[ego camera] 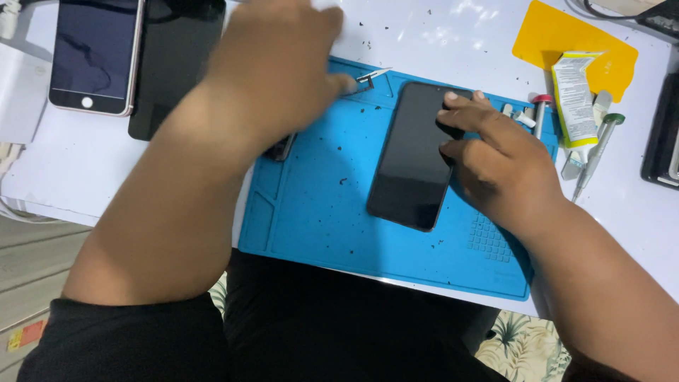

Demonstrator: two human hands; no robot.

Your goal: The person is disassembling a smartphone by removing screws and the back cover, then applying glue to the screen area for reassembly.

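The black phone (414, 155) lies face up in the middle of the blue mat (318, 205), the right hand (495, 166) resting loose fingers on it while the left hand (283, 64) pinches tweezers (371, 78) at the mat's top edge, so the work looks barely started.

We see a white table (460, 35) filling most of the frame, brightly lit at the top; grey floor planks (28, 262) at lower left, leaf-patterned fabric (523, 346) at lower right
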